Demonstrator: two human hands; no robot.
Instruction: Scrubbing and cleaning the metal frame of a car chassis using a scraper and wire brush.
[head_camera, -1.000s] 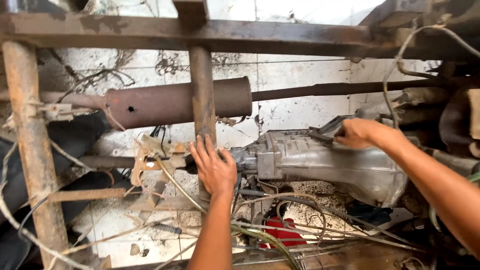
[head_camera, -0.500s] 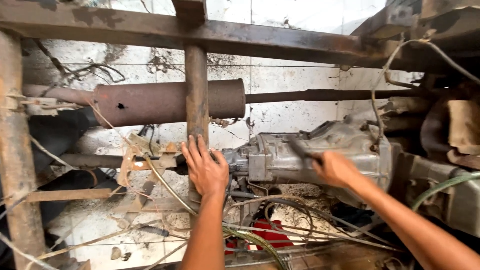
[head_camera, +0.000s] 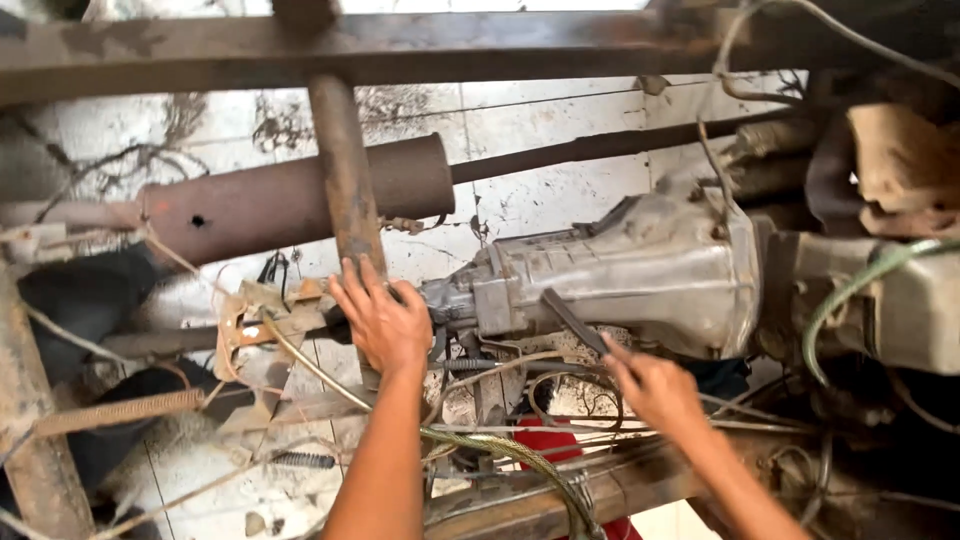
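Note:
My left hand (head_camera: 380, 322) lies flat, fingers up, against the narrow rear end of a grey metal gearbox (head_camera: 640, 275), where it meets a dark shaft (head_camera: 180, 342). My right hand (head_camera: 652, 388) is below the gearbox's middle and grips a dark flat tool (head_camera: 572, 318), whose tip reaches up to the underside of the casing. A rusty vertical bar (head_camera: 342, 185) stands just behind my left fingers.
A rusty exhaust cylinder (head_camera: 290, 200) and its thin pipe (head_camera: 600, 148) run across above the gearbox. A rusty beam (head_camera: 400, 45) spans the top. Loose wires, a braided hose (head_camera: 500, 450), a coil spring (head_camera: 120, 410) and a red object (head_camera: 545, 440) hang below.
My right hand has come down from the top of the gearbox to below it, with the dark tool. My left hand stayed at the gearbox's rear end; the view shifted.

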